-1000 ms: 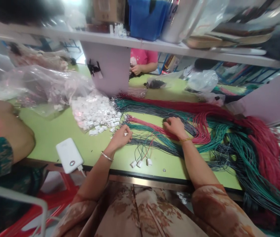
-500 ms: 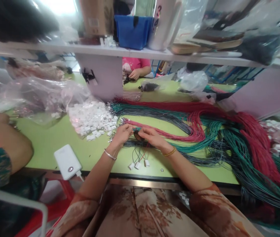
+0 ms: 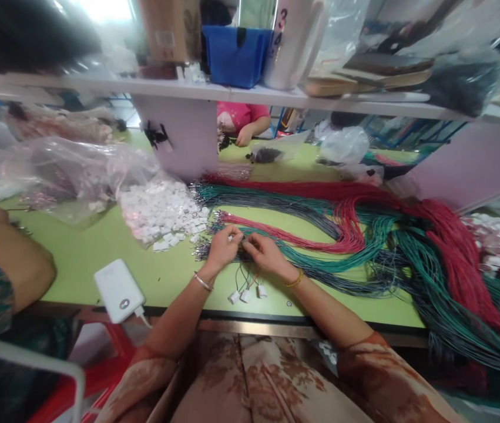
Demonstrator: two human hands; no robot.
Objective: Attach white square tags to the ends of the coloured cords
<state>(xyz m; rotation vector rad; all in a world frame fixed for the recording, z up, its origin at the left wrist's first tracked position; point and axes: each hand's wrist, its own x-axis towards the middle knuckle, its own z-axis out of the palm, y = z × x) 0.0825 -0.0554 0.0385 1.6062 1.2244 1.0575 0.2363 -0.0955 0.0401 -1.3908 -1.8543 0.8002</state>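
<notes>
My left hand [image 3: 223, 247] is closed in a pinch, with a small white connector [image 3: 231, 237] just showing between the fingertips. Close beside it, my right hand [image 3: 268, 255] pinches thumb against fingers; what it holds is too small to make out. Both hands meet over the terminal ends of green wires [image 3: 291, 249] and dark wires [image 3: 338, 283]. Behind them runs a bundle of red wires [image 3: 294, 233]. Several white connectors [image 3: 165, 211] lie heaped at the mouth of a clear bag to the left. Below my hands rest three wired connectors [image 3: 245, 295].
A white power bank [image 3: 118, 291] with a cable lies near the front edge at left. Another person's arm [image 3: 16, 258] reaches in there. A shelf [image 3: 179, 88] carrying a blue bin [image 3: 237, 57] spans the back. Long wire bundles [image 3: 452, 247] fill the right side.
My left hand has shifted slightly down and right, turning so a white connector shows at its fingertips. My right hand has drawn slightly left and down, its fingertips close to the left's.
</notes>
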